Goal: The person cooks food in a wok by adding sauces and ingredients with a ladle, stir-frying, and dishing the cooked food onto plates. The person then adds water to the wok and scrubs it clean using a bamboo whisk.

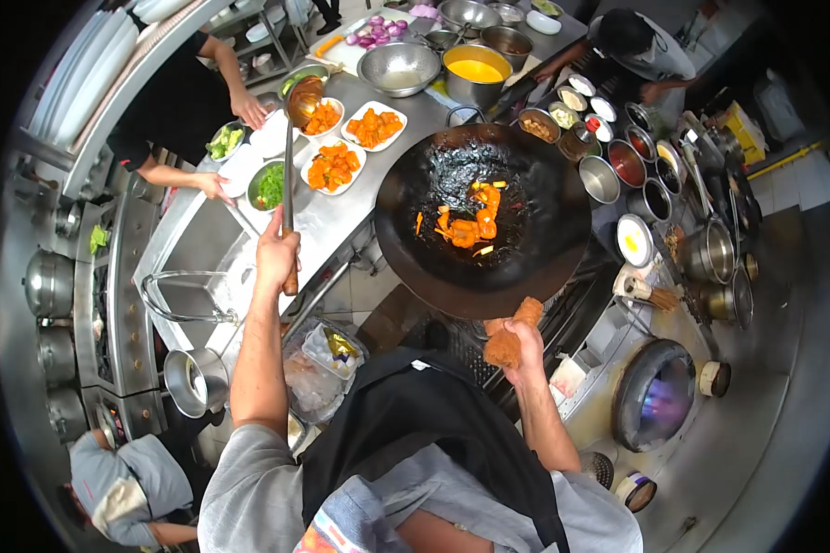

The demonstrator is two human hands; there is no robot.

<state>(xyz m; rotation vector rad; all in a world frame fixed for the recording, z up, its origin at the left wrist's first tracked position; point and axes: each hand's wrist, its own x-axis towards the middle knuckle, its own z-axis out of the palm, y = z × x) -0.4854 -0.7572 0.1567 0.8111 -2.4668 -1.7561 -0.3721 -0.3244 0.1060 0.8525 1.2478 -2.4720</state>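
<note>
My left hand (277, 253) is closed round the wooden handle of a long ladle (306, 100). The ladle's bowl, with orange sauce on it, is over a white bowl of orange food pieces (323, 118). Two white dishes of similar pieces (374, 127) (333, 168) stand beside it. In my right hand (526, 346) is a folded brown cloth (503, 347), held at the near rim of a large black wok (424, 267). Several orange pieces (470, 228) lie in the wok.
A co-worker's hands (214, 186) touch white dishes at the left, near a bowl of chopped greens (267, 184). A pot of yellow liquid (476, 76) stands behind the wok. Sauce containers (625, 162) crowd the right, where another person (641, 46) leans in.
</note>
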